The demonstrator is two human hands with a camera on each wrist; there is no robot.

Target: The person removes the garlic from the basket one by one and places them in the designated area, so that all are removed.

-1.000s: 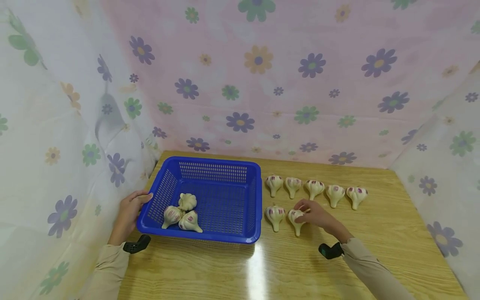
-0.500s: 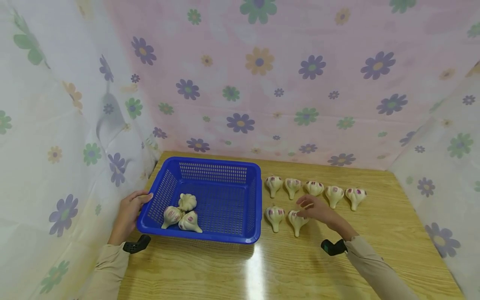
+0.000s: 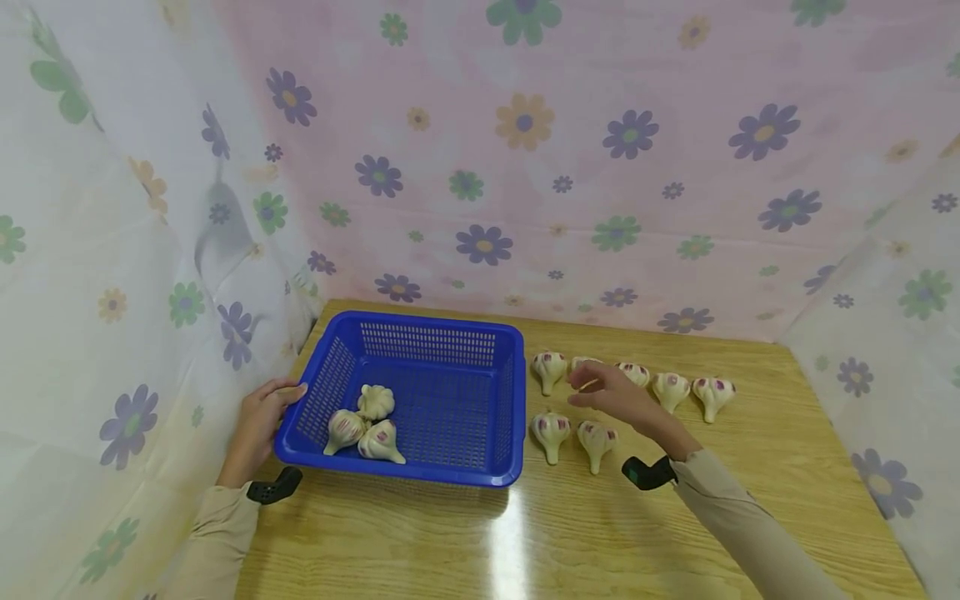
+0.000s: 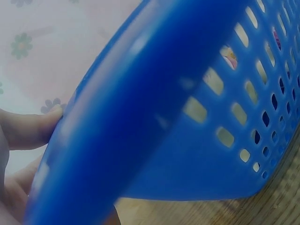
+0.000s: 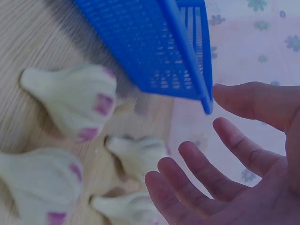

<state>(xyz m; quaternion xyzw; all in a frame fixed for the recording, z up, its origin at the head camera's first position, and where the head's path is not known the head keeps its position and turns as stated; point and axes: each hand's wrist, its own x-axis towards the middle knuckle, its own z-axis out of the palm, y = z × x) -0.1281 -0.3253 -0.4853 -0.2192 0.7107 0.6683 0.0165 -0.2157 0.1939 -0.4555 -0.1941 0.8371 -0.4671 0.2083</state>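
A blue perforated basket [image 3: 450, 408] stands on the table with three garlic bulbs [image 3: 377, 402] grouped in its left part. My left hand [image 3: 258, 425] grips the basket's left rim, thumb on top; the left wrist view shows the thumb [image 4: 33, 129] against the blue rim [image 4: 117, 103]. Empty, its fingers loosely bent and parted, my right hand [image 3: 626, 400] hovers over the gap between the two garlic rows, partly hiding the back row's second bulb. In the right wrist view the hand [image 5: 234, 178] is beside several bulbs [image 5: 77, 101], with the basket [image 5: 140, 47] beyond.
Right of the basket, several bulbs form the back row [image 3: 714, 397]; two more [image 3: 551, 432] lie in the front row. The wooden table [image 3: 420, 542] meets flowered cloth walls [image 3: 555, 208] at the back and sides.
My right hand has let go of the front row's right bulb, risen and moved back and left towards the back row. My left hand stays on the basket rim.
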